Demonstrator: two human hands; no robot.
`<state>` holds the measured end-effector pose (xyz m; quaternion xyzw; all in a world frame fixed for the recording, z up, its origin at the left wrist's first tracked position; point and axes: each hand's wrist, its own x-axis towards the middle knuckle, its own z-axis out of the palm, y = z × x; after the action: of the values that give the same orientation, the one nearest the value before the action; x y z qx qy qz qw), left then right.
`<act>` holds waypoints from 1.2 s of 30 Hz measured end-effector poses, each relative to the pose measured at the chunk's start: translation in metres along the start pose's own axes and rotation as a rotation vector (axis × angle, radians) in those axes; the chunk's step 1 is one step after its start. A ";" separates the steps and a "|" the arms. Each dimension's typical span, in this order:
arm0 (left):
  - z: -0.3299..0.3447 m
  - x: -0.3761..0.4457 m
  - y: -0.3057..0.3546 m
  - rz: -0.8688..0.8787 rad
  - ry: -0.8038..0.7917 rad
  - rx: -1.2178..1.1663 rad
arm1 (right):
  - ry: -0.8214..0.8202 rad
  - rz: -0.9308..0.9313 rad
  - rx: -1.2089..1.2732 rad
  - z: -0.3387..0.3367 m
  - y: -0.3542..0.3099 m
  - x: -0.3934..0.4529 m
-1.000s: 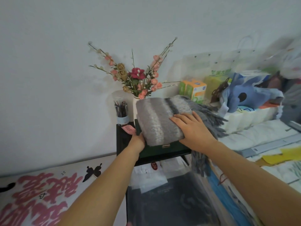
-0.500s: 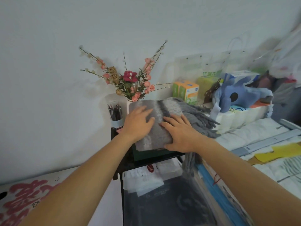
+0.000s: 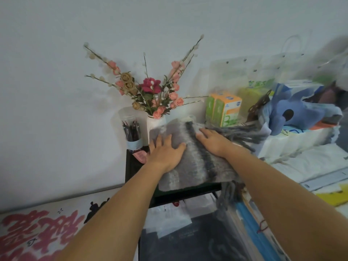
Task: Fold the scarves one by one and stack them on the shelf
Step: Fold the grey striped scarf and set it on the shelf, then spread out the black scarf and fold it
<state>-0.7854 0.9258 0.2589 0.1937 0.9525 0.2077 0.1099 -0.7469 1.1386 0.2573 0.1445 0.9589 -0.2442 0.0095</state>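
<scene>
Left hand (image 3: 165,153) has come up on top; now both flat hands, right (image 3: 214,141) too, press the scarf (image 3: 195,166) on the shelf (image 3: 131,166), holding nothing.

both arms reach forward; left hand (image 3: 165,154) and right hand (image 3: 214,142) lie flat, fingers straight

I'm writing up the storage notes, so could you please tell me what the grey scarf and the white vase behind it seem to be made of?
Grey scarf: looks like a fuzzy wool or acrylic knit, matt, with a soft nap and twisted yarn tassels along its right end. White vase: probably glazed ceramic, since it looks smooth and opaque; plastic cannot be ruled out.
</scene>
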 end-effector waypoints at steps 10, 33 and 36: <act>-0.034 0.001 -0.001 0.032 -0.049 0.027 | 0.118 -0.077 -0.418 -0.040 -0.036 -0.034; 0.040 -0.301 -0.187 -0.355 0.195 -0.454 | -0.005 -0.331 0.114 0.217 -0.144 -0.250; 0.064 -0.362 -0.248 -0.538 0.161 -0.517 | -0.244 -0.340 0.093 0.279 -0.166 -0.276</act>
<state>-0.5206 0.5905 0.1400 -0.1142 0.8910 0.4196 0.1305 -0.5440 0.7926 0.1130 -0.0498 0.9489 -0.3020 0.0773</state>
